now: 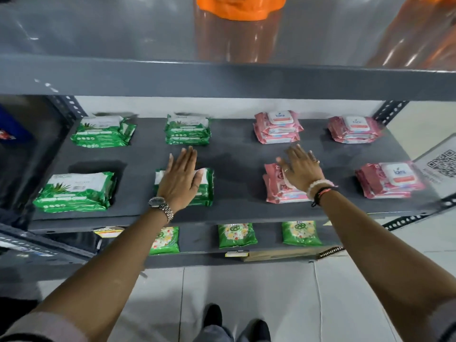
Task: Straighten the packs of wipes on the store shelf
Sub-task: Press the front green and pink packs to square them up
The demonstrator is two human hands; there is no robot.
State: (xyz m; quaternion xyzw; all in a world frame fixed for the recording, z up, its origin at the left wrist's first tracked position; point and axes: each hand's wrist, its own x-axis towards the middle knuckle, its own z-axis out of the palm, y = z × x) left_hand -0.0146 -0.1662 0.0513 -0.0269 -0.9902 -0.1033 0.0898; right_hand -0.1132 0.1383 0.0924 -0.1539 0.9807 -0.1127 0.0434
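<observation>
Nearest the person, two bare forearms reach over the front edge of the grey shelf (234, 154). The left wrist carries a watch (158, 202); the right wrist carries bead and cord bracelets (318, 188).

The left hand (180, 178) lies palm down on the front green pack (185, 186), second stack from the left. The fingers are extended and spread flat, not curled around anything. It presses on the pack but does not hold it.

The right hand (301, 169) lies palm down on the front pink pack (281, 186), angled toward the left, fingers splayed. It also covers the pack without closing on it.

Step in hand, as judged: squaring the two middle front stacks, both together. Both stacks sit slightly skewed to the shelf edge. The next move probably calls for light downward pressure and a small twist or slide, to bring each stack parallel to the edge and in line with its neighbours.

The outer front stacks stand well apart: a green one (74, 191) at left, a pink one (389, 180) at right.

Farther back, the rear row holds two green stacks (103, 132) (187, 130) and two pink stacks (277, 128) (352, 130). No hand touches them.
</observation>
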